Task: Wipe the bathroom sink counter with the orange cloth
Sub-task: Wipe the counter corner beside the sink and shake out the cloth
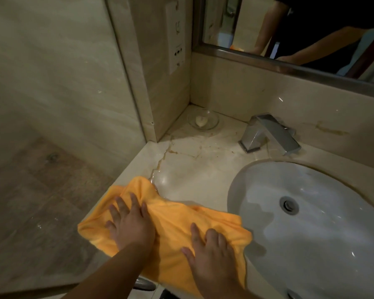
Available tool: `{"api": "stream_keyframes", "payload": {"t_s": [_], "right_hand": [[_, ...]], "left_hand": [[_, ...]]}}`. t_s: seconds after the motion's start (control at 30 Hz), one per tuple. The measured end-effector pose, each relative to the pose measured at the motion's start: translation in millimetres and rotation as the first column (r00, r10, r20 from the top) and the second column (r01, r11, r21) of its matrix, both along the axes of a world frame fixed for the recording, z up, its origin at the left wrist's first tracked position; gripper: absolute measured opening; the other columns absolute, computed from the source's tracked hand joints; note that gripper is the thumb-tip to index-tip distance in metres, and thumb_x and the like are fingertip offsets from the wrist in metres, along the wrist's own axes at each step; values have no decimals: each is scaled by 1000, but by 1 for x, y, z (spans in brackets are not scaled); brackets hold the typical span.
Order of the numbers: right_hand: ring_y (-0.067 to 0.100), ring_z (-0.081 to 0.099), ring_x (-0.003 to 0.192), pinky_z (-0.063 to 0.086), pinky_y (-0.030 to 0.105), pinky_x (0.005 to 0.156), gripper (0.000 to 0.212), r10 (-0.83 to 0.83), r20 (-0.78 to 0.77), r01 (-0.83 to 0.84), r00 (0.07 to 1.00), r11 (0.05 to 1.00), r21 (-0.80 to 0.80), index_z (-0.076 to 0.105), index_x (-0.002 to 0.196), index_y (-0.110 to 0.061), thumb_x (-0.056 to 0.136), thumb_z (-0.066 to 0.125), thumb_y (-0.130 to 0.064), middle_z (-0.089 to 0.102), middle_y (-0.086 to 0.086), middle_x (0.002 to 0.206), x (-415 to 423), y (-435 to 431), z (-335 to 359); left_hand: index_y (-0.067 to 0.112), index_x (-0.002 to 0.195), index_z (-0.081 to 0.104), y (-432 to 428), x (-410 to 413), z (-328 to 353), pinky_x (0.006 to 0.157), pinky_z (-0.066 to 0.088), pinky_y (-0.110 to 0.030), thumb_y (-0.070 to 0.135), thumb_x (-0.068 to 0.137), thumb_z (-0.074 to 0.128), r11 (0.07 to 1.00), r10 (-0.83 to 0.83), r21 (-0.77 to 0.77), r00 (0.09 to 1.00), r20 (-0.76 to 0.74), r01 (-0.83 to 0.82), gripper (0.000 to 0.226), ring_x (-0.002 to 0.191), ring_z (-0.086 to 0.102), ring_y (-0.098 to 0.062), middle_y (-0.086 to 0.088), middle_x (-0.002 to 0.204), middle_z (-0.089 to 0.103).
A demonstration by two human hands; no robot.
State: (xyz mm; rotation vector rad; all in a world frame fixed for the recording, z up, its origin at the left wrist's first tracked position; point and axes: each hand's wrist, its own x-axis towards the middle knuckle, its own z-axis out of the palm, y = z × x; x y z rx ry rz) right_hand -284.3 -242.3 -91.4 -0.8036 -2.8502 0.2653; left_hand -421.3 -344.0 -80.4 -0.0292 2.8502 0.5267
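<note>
An orange cloth (pixel 173 221) lies spread and rumpled on the near left part of the beige marble counter (pixel 192 167), its right edge hanging over the sink rim. My left hand (pixel 131 225) presses flat on the cloth's left half with fingers spread, bunching a fold by the index finger. My right hand (pixel 209 251) presses palm-down on the cloth's right half, near the front edge. The counter beyond the cloth is wet and shiny, with brown stains along a crack.
A white oval sink (pixel 322 223) fills the right side, with a chrome faucet (pixel 268 134) behind it. A glass soap dish (pixel 203 120) sits in the back corner. A mirror (pixel 300 24) hangs above the backsplash. A glass partition (pixel 52 83) bounds the counter's left.
</note>
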Motion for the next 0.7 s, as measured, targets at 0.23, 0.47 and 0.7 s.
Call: {"api": "stream_keyframes", "payload": {"t_s": [0.23,0.47,0.7], "right_hand": [[24,33,70,46,34,42,51,12,-26,-11,1000,1000,23,69,104,-29,69,39,-50,33,4,83,-22,11,-7],[26,57,56,47,32,45,46,-18,-47,21,999,998,67,72,103,-25,76,42,-47,58,5,70,-45,25,0],[24,59,58,48,35,44,49,-130,22,128,991,989,76,71,105,-28,76,39,-50,59,3,71,-66,40,2]], "left_hand": [[20,147,16,21,-26,-1,116,7,-47,37,97,23,999,-41,9,999,-19,41,53,146,0,-27,-6,159,5],[21,147,18,48,-63,-2,116,8,-45,33,97,23,987,-160,27,986,-41,161,51,146,1,-24,-5,158,7],[18,145,24,75,-90,-2,115,14,-44,34,91,16,928,-366,27,925,-98,371,57,146,8,-25,-8,157,14]]}}
